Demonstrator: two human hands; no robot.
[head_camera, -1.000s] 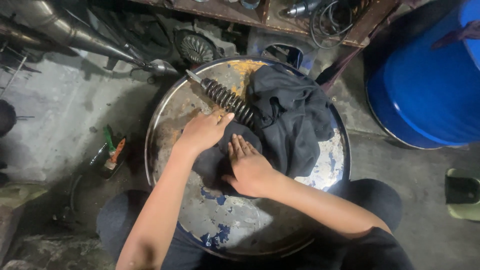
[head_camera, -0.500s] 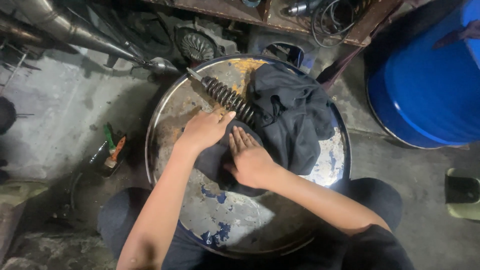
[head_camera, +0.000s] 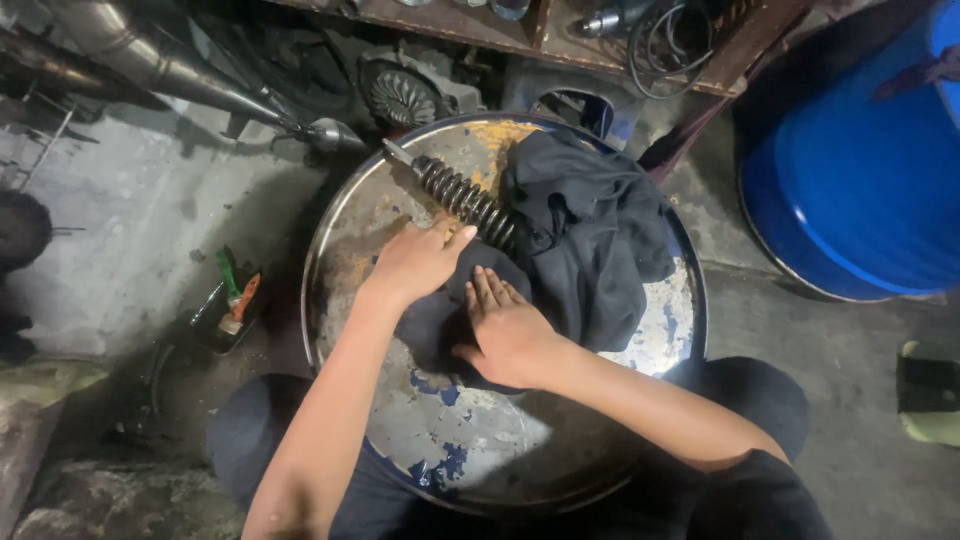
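Observation:
A dark cloth (head_camera: 590, 240) lies bunched on the round top of a worn metal drum (head_camera: 430, 440). A coil-spring shock absorber (head_camera: 462, 200) lies at a slant on the drum, its lower end hidden under the cloth. My left hand (head_camera: 420, 262) rests flat on the near edge of the cloth, fingertips close to the spring. Beside it, my right hand (head_camera: 508, 330) presses palm-down on the cloth, fingers together and pointing away from me. Neither hand grips anything.
A blue barrel (head_camera: 860, 170) stands at the right. A metal exhaust pipe (head_camera: 170, 70) runs along the upper left. A small tray with green and orange tools (head_camera: 230, 300) sits on the concrete floor at the left. A cluttered shelf (head_camera: 560, 25) crosses the top.
Both hands stay flat on the cloth; the right hand has slid slightly forward over it. The cloth and spring have barely shifted.

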